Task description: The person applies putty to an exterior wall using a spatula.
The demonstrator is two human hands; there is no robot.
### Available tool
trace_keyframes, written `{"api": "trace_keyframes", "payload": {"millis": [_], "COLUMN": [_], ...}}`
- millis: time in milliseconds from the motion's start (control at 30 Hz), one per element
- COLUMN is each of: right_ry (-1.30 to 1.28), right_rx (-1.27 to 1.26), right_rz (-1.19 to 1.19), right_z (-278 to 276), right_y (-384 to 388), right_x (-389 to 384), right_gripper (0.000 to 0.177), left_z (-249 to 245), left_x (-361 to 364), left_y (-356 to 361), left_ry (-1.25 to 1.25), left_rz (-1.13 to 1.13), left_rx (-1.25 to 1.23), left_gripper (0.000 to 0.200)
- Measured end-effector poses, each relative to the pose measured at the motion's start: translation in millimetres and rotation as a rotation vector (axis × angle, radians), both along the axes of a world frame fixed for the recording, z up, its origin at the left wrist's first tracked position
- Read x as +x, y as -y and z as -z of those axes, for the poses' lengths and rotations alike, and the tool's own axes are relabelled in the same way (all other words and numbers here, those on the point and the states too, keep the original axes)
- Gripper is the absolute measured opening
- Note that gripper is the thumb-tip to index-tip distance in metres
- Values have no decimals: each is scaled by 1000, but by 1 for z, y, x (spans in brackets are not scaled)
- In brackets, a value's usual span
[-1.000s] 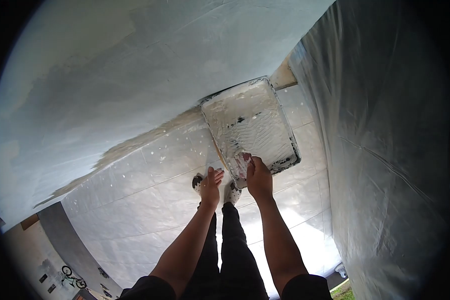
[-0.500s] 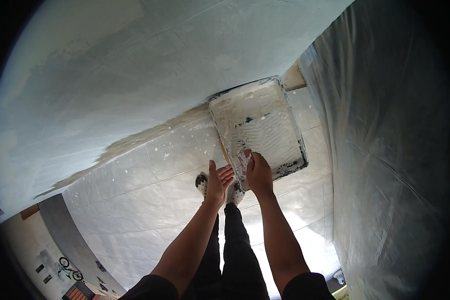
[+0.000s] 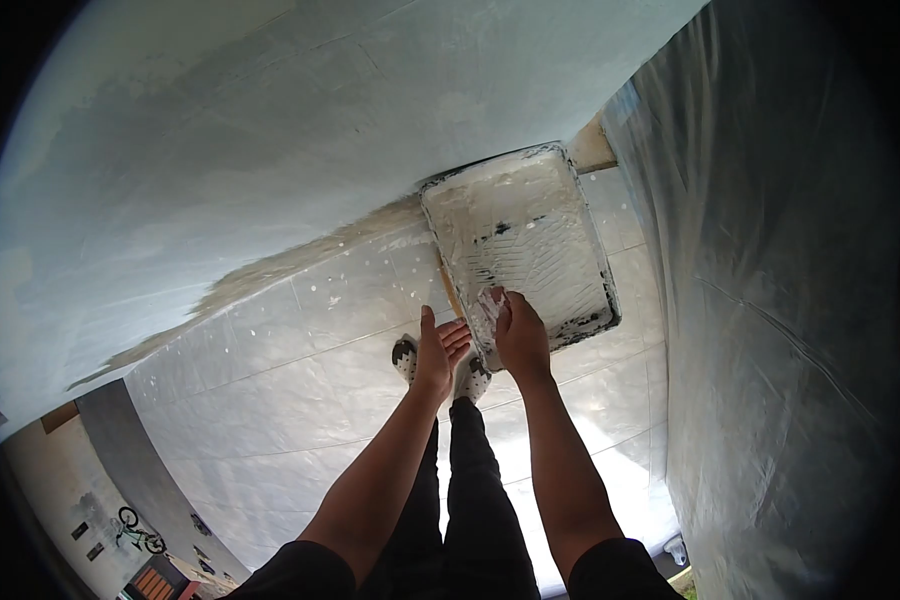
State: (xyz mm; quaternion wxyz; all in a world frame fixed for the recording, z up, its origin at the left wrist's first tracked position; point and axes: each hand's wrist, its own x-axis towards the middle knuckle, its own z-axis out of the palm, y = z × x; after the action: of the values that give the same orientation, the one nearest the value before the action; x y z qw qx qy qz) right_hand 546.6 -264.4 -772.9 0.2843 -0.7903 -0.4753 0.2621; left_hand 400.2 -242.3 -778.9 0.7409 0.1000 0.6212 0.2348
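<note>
A black paint tray (image 3: pixel 580 222), coated with off-white paint and ridged at its near half, shows ahead of my hands. My right hand (image 3: pixel 523 338) is closed around a small paint-smeared, pinkish-white piece (image 3: pixel 487 308) over the tray's near left corner; its exact kind I cannot tell. Just left of that corner is my left hand (image 3: pixel 438 355), open, thumb up and fingers stretched toward the tray's edge, holding nothing. Behind the hands are my two feet in patterned socks (image 3: pixel 404 358).
A wall (image 3: pixel 270 150) with fresh pale coating rises ahead and left, its lower strip rough and bare. Plastic sheeting (image 3: pixel 770 300) hangs at the right. Paint spots dot the tiled floor (image 3: pixel 300 400). A wood strip (image 3: pixel 450 285) lies beside the tray; a bicycle (image 3: pixel 140 530) stands far off.
In the view, the tray and my right hand with its piece sit slightly higher now. My left hand stays open in nearly the same pose.
</note>
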Motion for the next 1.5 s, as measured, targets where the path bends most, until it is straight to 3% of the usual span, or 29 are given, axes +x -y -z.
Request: {"api": "trace_keyframes", "payload": {"millis": [133,233,433,567,700,800,900,967,1033,1100,1167,1200,1300,1400,1500], "right_ry": [-149,-23,-123,-8,-61,11,-119,-75,4,47,-133,-98,6,-185,-55], "right_rx": [-40,-49,-33,-63,21,-163,-60,2,-165,-129,-17,63,-117,-68,-3], "right_rz": [162,12,180,45,188,46,194,206,79,49,239,250,114,255,190], "right_z": [-14,7,-13,0,-12,-7,-17,-9,-2,-5,-14,-14,0,-9,1], "right_y": [-2,4,1,1,-1,-1,-1,3,4,4,2,2,4,4,5], "right_x": [6,-4,-2,-3,-3,-6,0,-3,-10,-5,-2,-3,-8,2,-1], "right_gripper": [28,26,29,24,26,24,29,30,27,26,27,24,23,25,25], "left_z": [3,4,3,4,4,4,3,3,6,8,7,7,7,5,7], "left_x": [0,-1,-2,-1,-2,0,-2,0,-1,-1,-2,-2,-2,-2,-2], "left_y": [-2,-1,-4,-7,-7,-7,-6,-6,-7,-6,-4,-5,-5,-5,-5], "left_ry": [3,13,14,15,9,16,4,2,3,6,3,8,12,13,7], "left_rz": [41,38,83,67,93,88,84,96,86,86,88,82,74,70,73], "left_rx": [16,15,15,3,8,5,9,11,11,15,16,16,10,11,14], "left_gripper": [100,101,102,103,103,103,103,104,104,104,104,104,104,104,103]}}
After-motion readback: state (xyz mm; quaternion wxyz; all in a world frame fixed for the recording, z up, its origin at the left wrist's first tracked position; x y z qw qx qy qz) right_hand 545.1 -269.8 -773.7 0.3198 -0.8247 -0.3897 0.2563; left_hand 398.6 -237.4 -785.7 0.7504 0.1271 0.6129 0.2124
